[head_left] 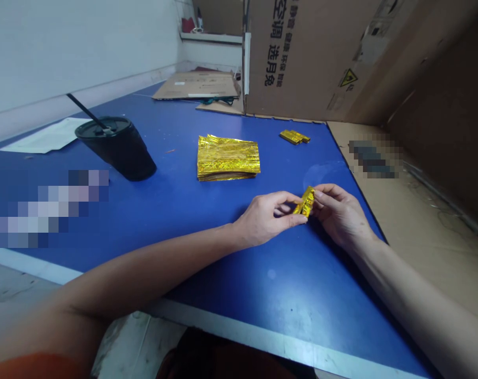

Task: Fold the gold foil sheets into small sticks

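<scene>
Two hands are closed on one small folded gold foil strip (308, 202), which is held just above or on the bench (231, 273); which of these cannot be told. Its lower end is pinched between thumb and fingers of the left hand (260, 218), its upper end by the fingertips of the right hand (341, 213). The strip seems very light, slick and thin, springy at its folds and easily creased or torn, so it is best taken lightly by both ends, with the folds pressed flat. A stack of gold foil sheets (228, 157) and folded gold pieces (294, 137) are seen beyond.
</scene>
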A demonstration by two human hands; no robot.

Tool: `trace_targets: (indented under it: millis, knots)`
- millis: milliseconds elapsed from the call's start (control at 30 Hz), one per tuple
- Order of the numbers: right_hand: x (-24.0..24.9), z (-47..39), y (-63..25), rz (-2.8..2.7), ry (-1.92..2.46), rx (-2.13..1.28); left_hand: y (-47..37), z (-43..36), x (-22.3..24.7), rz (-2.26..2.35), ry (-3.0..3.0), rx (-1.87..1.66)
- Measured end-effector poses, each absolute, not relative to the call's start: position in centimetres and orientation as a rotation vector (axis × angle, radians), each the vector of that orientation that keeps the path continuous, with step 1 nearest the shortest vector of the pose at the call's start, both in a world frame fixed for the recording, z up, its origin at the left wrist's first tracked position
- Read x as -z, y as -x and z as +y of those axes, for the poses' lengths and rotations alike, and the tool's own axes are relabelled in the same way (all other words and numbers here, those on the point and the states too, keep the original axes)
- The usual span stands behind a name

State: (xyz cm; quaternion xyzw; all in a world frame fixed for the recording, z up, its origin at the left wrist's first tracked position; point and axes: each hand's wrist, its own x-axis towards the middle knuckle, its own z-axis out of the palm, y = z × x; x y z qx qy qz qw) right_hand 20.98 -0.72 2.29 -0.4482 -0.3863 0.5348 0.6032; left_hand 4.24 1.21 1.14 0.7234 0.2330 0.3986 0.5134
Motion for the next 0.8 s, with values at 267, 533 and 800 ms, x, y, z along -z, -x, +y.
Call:
trace_targets:
  millis: [267,533,800]
  knots:
    - [-2.3,-1.0,-21.2,-1.114,1.115,-1.572,-4.7,1.9,-1.8,0.644,-1.434,-0.682]
    - [-1.5,-1.2,-20.4,-1.085,1.101,-1.518,-4.7,1.7,-2.1,0.7,-1.336,-0.609]
    - [-1.6,-1.0,-20.5,-0.994,1.071,-1.219,-4.7,2.7,-2.4,0.954,-0.944,-0.957]
